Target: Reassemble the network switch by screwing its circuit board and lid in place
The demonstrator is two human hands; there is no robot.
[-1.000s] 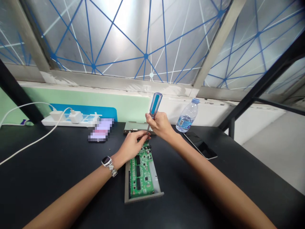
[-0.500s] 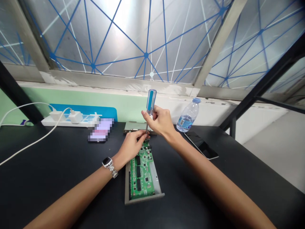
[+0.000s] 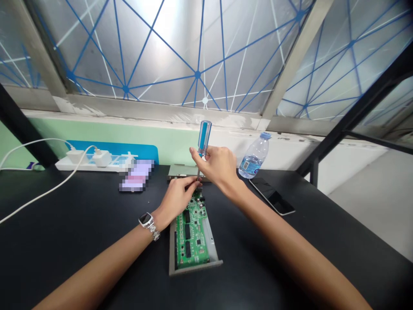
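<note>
A green circuit board (image 3: 192, 236) lies in a grey metal case (image 3: 212, 241) on the black table (image 3: 64, 232). My right hand (image 3: 217, 165) is closed round a screwdriver with a blue and clear handle (image 3: 204, 137), held nearly upright with its tip down at the board's far end. My left hand (image 3: 178, 196), a watch (image 3: 146, 220) on its wrist, rests at that far end with fingers pinched round the screwdriver's shaft near the tip.
A grey cover plate (image 3: 180, 172) lies just behind the case. A water bottle (image 3: 254, 159) and a dark phone (image 3: 272, 196) are at the right. A white power strip (image 3: 93, 161) with chargers and cables is at the back left, beside a blurred pink item (image 3: 137, 175).
The screwdriver has swung from a rightward tilt to nearly upright, and my right hand has shifted its grip on the handle. My left hand has stayed at the board's far end.
</note>
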